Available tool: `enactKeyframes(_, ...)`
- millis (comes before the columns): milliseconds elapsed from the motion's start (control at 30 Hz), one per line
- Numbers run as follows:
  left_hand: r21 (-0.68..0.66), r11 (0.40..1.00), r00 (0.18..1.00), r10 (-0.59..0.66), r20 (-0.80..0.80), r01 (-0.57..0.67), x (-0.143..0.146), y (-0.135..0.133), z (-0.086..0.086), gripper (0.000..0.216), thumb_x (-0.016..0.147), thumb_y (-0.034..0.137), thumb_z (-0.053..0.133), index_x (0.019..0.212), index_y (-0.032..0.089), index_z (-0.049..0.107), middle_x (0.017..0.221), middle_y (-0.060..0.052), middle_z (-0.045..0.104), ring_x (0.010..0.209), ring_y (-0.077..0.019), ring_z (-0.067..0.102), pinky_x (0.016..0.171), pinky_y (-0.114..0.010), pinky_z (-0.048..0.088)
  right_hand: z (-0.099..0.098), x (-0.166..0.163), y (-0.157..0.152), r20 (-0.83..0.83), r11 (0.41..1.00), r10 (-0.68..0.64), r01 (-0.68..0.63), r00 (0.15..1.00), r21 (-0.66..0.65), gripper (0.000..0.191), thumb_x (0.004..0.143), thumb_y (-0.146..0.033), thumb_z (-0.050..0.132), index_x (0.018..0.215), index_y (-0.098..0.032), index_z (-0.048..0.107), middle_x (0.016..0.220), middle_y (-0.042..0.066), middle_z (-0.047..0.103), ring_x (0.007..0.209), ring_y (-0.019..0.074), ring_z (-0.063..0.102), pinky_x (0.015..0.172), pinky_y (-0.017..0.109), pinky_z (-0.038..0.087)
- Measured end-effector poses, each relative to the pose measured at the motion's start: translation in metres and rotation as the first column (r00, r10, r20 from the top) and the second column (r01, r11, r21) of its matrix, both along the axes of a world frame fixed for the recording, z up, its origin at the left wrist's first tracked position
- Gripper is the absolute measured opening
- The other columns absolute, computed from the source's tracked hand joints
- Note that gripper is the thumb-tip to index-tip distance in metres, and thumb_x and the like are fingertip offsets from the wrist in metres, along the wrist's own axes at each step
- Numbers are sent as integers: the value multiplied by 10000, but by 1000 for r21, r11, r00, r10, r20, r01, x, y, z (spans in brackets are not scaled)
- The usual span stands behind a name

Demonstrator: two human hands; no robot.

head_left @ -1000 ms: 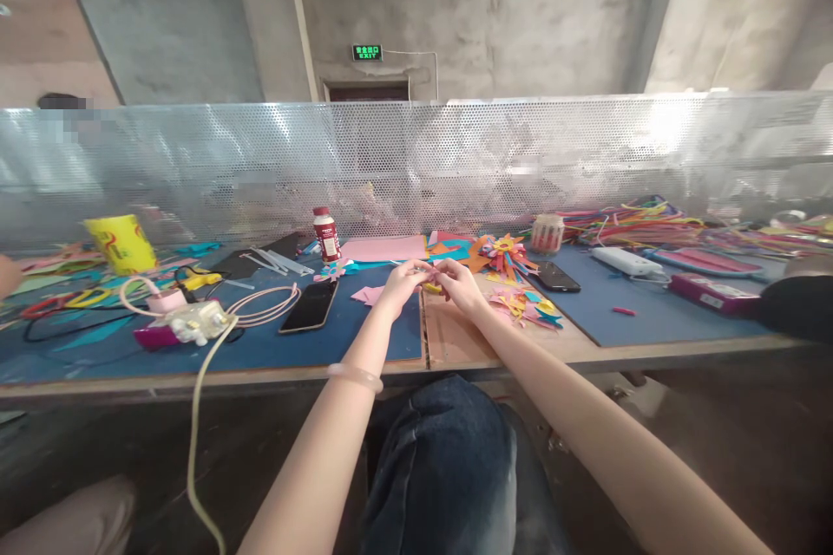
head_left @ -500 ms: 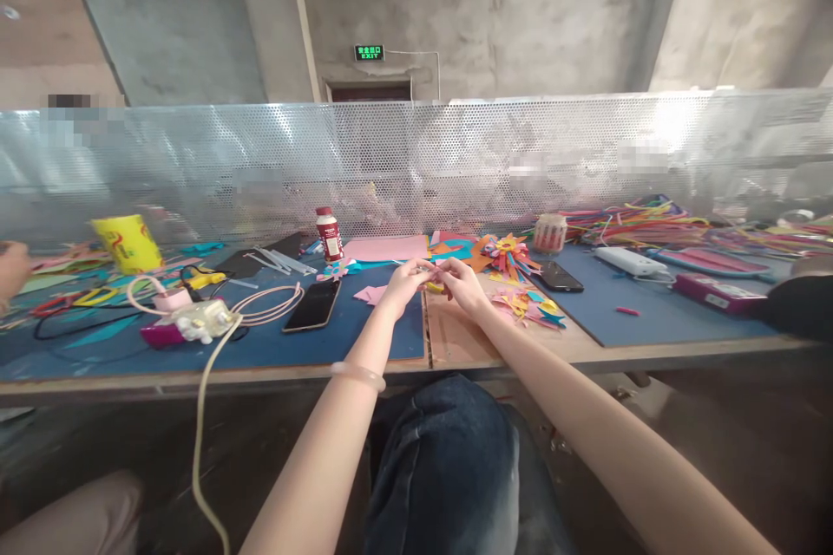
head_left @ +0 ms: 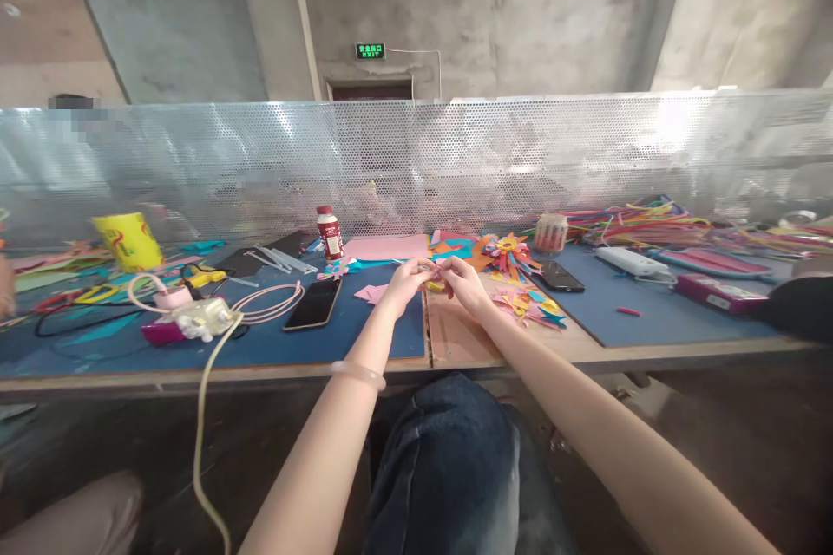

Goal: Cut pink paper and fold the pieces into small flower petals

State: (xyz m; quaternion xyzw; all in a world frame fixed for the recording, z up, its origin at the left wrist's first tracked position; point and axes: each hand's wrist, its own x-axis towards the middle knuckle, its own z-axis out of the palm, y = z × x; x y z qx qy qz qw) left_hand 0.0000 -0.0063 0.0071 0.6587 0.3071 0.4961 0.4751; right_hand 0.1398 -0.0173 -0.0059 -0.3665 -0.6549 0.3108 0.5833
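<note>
Over the desk [head_left: 566, 342], pinching a small pink piece [head_left: 436, 267] (paper, perhaps) between the narrowed fingers [head_left: 423, 263] of left hand [head_left: 407, 282] and right hand [head_left: 464, 284]. Probably light, easily creased; best held by its edges.

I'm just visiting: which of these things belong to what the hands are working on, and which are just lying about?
Seemingly in use:
small pinkish piece, mostly hidden, between left hand and right hand
probably paper flower, paper scraps, pink sheet

Apparently just lying about:
red-capped bottle
left-side phone
right-side phone
yellow cylinder
</note>
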Motion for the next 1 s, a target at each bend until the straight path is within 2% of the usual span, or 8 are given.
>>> enactKeyframes(267,-28,1000,1000,12,17,-11,-1,0,-1,171,658,275,605,803,189,576,823,-22,621,800,-158,585,671,-263,445,-1,3,4,37,995,-61,58,997,81,126,675,-252,461,673,-173,559,678,-8,576,678,134,537,642,247,440)
enactKeyframes(367,-35,999,999,11,35,-10,-2,0,-1,153,657,257,597,793,189,580,840,-23,619,805,-159,582,666,-259,445,0,3,5,26,997,-54,53,998,53,121,666,-248,476,667,-171,570,667,-7,570,671,136,531,641,247,430)
enactKeyframes(633,-40,999,998,-14,56,16,-1,-2,-1,168,645,258,613,793,192,568,830,-20,623,806,-163,587,672,-267,442,4,1,1,-82,998,62,-64,995,-23,99,651,-258,512,659,-164,544,636,-25,539,591,99,486,603,222,400)
enactKeyframes(1000,-19,1000,999,10,41,-9,-2,-1,0,221,641,288,638,820,173,580,872,-43,645,807,-166,598,676,-268,449,4,3,1,-110,996,68,-74,992,-46,131,659,-289,573,675,-160,564,641,-14,568,599,102,491,601,226,387)
